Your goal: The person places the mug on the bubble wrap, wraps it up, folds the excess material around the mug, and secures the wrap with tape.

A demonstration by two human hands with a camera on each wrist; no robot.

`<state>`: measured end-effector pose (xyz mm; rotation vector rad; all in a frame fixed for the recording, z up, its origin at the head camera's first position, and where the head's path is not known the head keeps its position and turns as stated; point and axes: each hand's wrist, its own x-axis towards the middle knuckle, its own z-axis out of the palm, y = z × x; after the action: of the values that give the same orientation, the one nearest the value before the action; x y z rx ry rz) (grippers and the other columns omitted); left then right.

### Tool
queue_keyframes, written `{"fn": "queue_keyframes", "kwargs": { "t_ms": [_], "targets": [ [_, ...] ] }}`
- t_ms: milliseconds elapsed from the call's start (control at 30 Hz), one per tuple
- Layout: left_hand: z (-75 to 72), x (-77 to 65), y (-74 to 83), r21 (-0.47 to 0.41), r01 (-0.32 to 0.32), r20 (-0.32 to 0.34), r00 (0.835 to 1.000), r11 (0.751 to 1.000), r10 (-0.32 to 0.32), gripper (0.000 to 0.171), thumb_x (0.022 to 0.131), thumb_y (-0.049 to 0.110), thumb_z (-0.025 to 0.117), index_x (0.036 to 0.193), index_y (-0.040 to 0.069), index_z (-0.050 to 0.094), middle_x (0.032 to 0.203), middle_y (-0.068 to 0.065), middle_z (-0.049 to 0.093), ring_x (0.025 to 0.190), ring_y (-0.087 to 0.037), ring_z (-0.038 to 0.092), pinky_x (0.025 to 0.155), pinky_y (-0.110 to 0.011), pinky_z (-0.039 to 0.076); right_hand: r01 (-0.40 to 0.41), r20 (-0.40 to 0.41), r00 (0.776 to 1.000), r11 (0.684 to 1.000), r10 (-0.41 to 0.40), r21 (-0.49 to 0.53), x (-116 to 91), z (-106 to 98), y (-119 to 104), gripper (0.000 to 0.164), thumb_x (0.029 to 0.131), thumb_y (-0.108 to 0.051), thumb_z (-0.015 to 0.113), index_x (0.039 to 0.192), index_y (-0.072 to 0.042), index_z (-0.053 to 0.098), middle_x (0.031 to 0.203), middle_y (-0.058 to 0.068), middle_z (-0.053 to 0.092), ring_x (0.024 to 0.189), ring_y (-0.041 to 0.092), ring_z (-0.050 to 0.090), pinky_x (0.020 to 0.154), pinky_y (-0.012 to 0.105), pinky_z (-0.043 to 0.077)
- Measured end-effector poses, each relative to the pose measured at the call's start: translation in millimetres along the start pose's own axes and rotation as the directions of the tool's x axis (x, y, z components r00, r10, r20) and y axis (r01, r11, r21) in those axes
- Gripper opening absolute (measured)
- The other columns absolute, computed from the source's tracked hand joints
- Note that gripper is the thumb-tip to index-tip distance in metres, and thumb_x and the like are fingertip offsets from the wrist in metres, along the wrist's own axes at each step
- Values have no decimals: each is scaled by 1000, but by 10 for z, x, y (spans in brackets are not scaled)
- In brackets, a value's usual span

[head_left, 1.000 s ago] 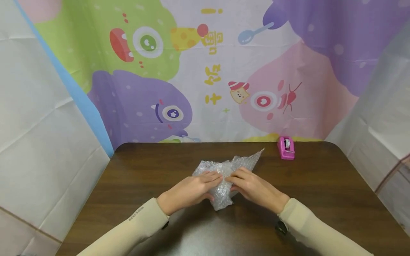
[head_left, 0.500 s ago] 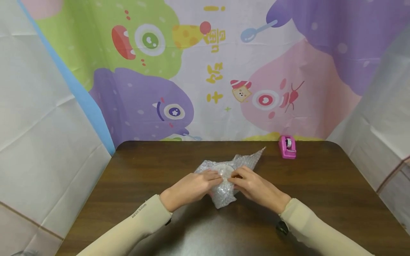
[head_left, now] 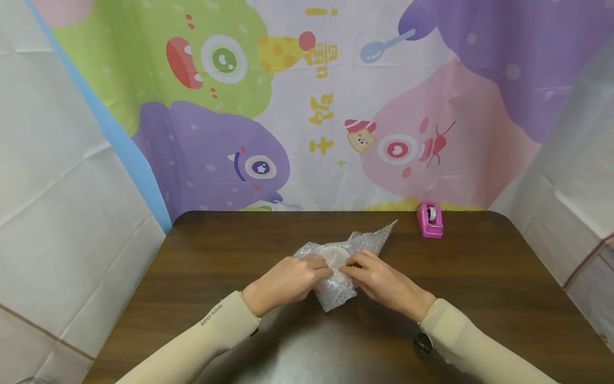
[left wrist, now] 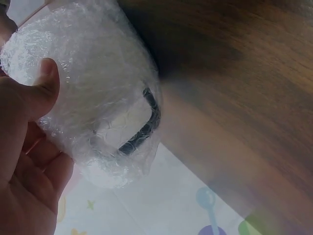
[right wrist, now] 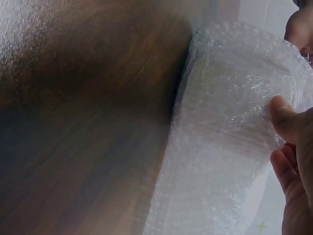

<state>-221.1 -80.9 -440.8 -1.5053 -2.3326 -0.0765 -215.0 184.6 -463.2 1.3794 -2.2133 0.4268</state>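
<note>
A pale, cup-like thing wrapped in bubble wrap (head_left: 338,285) stands at the middle of the table in the head view. Through the plastic in the left wrist view shows a dark curved strip (left wrist: 142,132), like a mug handle. My left hand (head_left: 292,280) grips the wrap from the left; its thumb (left wrist: 46,83) lies on the plastic, with the other fingers curled at the edge. From the right, my right hand (head_left: 384,277) pinches the wrap near the top between thumb (right wrist: 283,117) and fingers. A loose pointed end of the wrap stretches back to the right. The wrapped thing's contents are mostly hidden.
A pink tape dispenser (head_left: 430,220) stands at the back right of the brown wooden table (head_left: 206,250). Behind the table's far edge hangs a cartoon-printed cloth (head_left: 321,181). White sheets flank both sides.
The front flap of the bubble wrap has folded slightly upward and right, and the round top shows more between the hands. The left hand has shifted a little; the right stays nearly in place.
</note>
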Motion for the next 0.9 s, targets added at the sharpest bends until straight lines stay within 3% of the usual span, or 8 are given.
{"fn": "queue_keyframes", "kwargs": {
  "t_ms": [233,567,900],
  "targets": [
    [-49,-10,-13,-28,-10,59,998,1000,12,31,93,28,75,121,16,70,107,7,71,103,-10,65,78,-26,59,-4,-7,1000,1000,4,26,-11,-9,-10,36,88,0,77,123,-6,71,113,2,65,104,16,58,86,24,54],
    [-49,27,11,-38,-1,45,999,999,3,6,99,21,69,99,15,68,90,5,66,86,-10,62,72,-25,56,-21,1,1000,1000,21,14,-20,-26,-34,42,86,1,76,126,-5,66,115,3,66,107,18,61,92,28,55],
    [26,33,25,-27,-10,-7,1000,1000,10,10,98,20,68,90,14,64,83,6,62,81,-11,60,75,-26,54,3,17,1000,1000,-3,0,-6,-57,-52,35,86,2,72,120,-4,70,114,4,67,107,18,62,99,31,54]
  ]
}}
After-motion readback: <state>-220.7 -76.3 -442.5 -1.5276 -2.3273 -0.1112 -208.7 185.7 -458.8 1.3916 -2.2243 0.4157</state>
